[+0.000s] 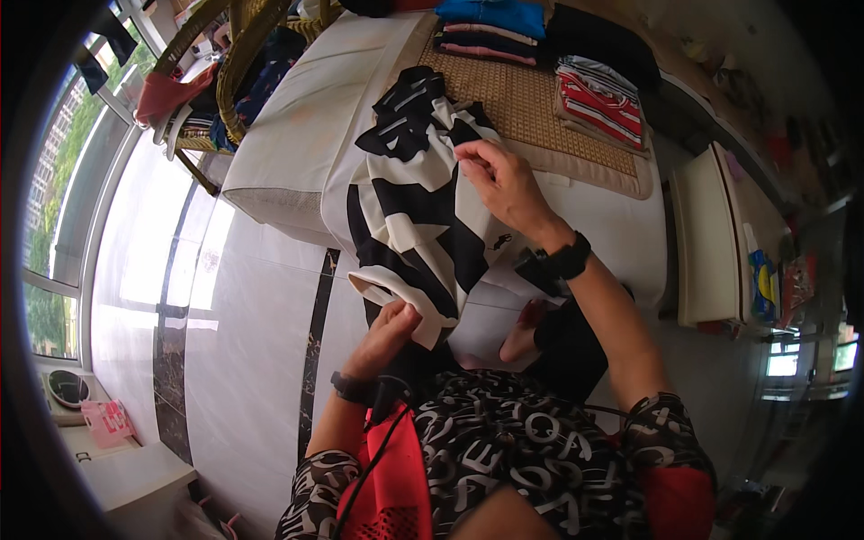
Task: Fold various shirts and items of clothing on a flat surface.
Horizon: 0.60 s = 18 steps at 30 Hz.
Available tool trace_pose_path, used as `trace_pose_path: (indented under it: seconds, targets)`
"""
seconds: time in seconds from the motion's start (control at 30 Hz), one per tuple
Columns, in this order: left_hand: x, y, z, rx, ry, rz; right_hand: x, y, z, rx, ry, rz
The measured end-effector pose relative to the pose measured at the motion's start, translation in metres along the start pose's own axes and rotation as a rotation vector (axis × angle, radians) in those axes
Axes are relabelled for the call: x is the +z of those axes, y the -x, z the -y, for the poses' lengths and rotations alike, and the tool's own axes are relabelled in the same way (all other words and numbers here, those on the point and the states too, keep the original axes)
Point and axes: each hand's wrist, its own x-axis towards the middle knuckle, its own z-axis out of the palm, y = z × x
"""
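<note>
A black-and-white garment (pixel 413 196) with a small dark emblem is spread lengthwise over the near edge of a white-covered bed or sofa (pixel 594 223). Its far end is bunched and its near end hangs off the edge towards me. My left hand (pixel 386 336) pinches the white banded edge at that near end, which curls open into a loop. Over the garment's right side is my right hand (pixel 503 182), fingers bent and thumb close to them. Whether its fingertips grip the cloth cannot be made out.
Behind the garment lies a woven mat (pixel 499 94) with a folded stack of clothes (pixel 491 30) and a striped stack (pixel 599 104). A rattan chair (pixel 233 81) heaped with clothes stands at the left. A white cabinet (pixel 709 236) stands at the right.
</note>
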Motion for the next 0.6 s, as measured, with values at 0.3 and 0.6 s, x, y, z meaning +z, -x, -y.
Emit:
trace_pose_path:
  seconds: [0.3, 0.6]
  targets:
    - [0.012, 0.012, -0.016, -0.093, -0.263, -0.041, 0.117, -0.068, -0.022, -0.171, 0.554, 0.281]
    - [-0.021, 0.016, -0.030, 0.143, 0.042, -0.370, 0.053, -0.099, -0.029, 0.134, 0.061, 0.066]
